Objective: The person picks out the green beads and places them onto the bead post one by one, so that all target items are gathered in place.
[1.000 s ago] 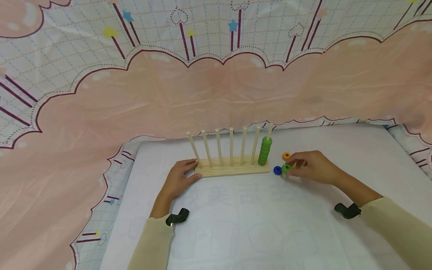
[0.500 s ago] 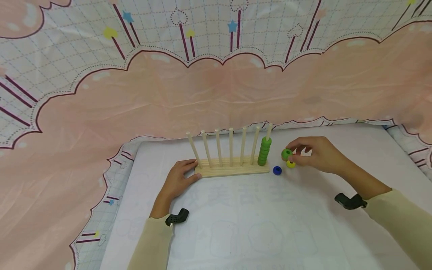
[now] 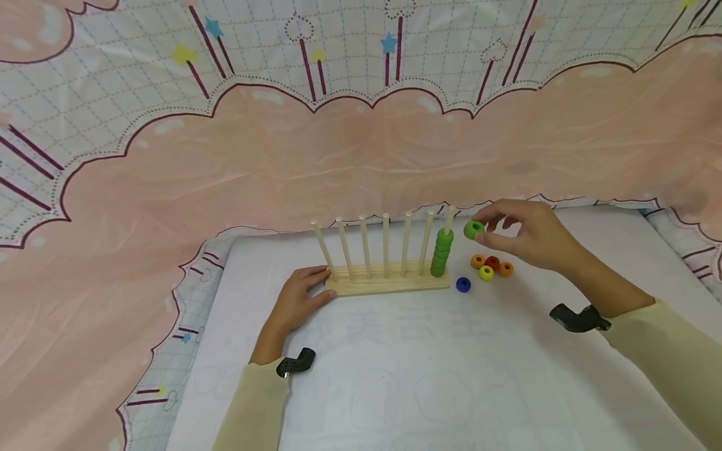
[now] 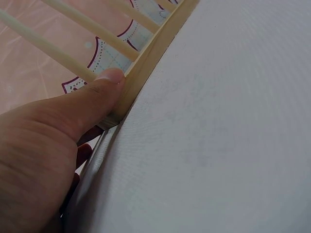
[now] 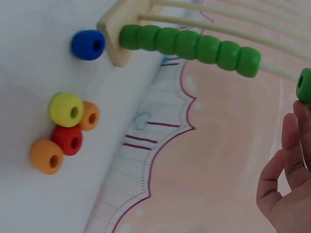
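A wooden peg stand [image 3: 389, 285] with a row of upright pegs sits on the table. Its rightmost peg carries a stack of several green beads [image 3: 442, 254]; the other pegs are bare. My left hand [image 3: 296, 300] grips the left end of the base, its thumb on the front edge in the left wrist view. Raised to the right of the stacked peg, my right hand [image 3: 527, 235] pinches a loose green bead [image 3: 474, 229] between thumb and fingers. In the right wrist view that green bead [image 5: 304, 86] is beside the peg's tip, cut off by the frame.
On the table right of the stand lie a blue bead [image 3: 463, 285], a yellow bead [image 3: 486, 272], a red bead [image 3: 492, 262] and two orange beads [image 3: 506, 269]. A patterned pink cloth [image 3: 361, 156] hangs behind the white tabletop [image 3: 395, 376].
My right hand has lifted the green bead from among the loose beads up to near the height of the peg tops, uncovering the others. The left hand has stayed put.
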A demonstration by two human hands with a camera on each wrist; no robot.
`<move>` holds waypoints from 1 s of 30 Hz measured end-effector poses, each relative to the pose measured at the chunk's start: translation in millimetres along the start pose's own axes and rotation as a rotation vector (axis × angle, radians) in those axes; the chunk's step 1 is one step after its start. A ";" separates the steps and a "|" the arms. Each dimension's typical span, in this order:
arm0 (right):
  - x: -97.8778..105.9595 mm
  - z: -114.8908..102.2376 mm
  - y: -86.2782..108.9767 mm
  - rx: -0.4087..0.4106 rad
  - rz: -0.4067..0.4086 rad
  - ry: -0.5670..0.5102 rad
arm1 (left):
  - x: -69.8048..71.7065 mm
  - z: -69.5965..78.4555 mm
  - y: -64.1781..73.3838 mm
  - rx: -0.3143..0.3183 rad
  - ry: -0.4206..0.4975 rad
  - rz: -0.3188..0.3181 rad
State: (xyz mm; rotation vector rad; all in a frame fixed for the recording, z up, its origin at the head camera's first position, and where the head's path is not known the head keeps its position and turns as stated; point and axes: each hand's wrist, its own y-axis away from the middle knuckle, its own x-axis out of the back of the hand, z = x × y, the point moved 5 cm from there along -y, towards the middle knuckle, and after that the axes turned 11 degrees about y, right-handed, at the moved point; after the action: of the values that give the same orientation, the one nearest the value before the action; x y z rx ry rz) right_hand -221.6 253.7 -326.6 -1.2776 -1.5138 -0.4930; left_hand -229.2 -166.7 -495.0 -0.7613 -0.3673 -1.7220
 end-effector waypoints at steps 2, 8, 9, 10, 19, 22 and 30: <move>3.6 -4.2 -2.8 0.004 0.020 -0.012 | -0.1 -0.4 -0.1 0.002 0.000 0.001; 10.8 -15.0 -11.3 0.002 0.084 -0.048 | 0.6 -1.4 -0.3 -0.002 -0.003 0.001; 11.4 -16.3 -12.8 -0.001 0.095 -0.051 | 0.8 -1.7 -0.3 -0.003 -0.005 0.000; 12.0 -18.0 -14.5 -0.003 0.104 -0.054 | 1.0 -1.8 -0.4 -0.004 -0.006 0.000; 6.4 -25.0 -31.0 -0.002 0.112 -0.111 | 1.3 -1.8 -0.8 -0.001 -0.003 -0.004; 1.3 -23.9 -34.2 -0.023 0.080 -0.120 | 1.0 -1.1 -1.3 0.002 -0.001 -0.005; -16.5 -16.6 -35.2 -0.072 -0.008 -0.134 | 0.6 -0.3 -1.3 0.010 0.002 -0.006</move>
State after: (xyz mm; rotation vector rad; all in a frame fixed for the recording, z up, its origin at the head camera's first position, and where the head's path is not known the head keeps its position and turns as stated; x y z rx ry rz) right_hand -247.6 220.3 -324.5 -1.3841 -1.6259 -0.4790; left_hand -230.6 -166.9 -494.7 -0.7524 -0.3768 -1.7252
